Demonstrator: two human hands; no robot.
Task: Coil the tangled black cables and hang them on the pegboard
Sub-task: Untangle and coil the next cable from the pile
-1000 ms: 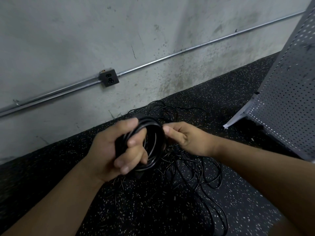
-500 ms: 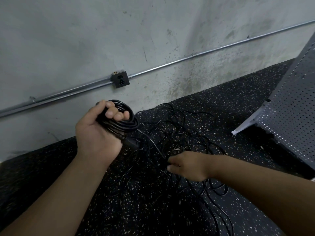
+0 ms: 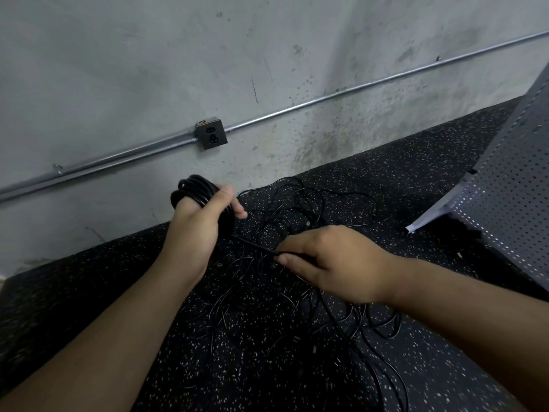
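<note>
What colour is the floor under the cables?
The floor is black with small white speckles, clearest in the head view.

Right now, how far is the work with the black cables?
Done: several loops form a coil gripped by the left hand. In hand: the right hand pinches the loose strand running from that coil. Left: the tangle on the floor is large, and nothing visible hangs on the pegboard.

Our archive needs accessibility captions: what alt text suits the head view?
A person's left hand grips a coil of black cable; the right hand pinches the strand leading from it, above tangled cables on a speckled floor. A pegboard stands at right.
</note>
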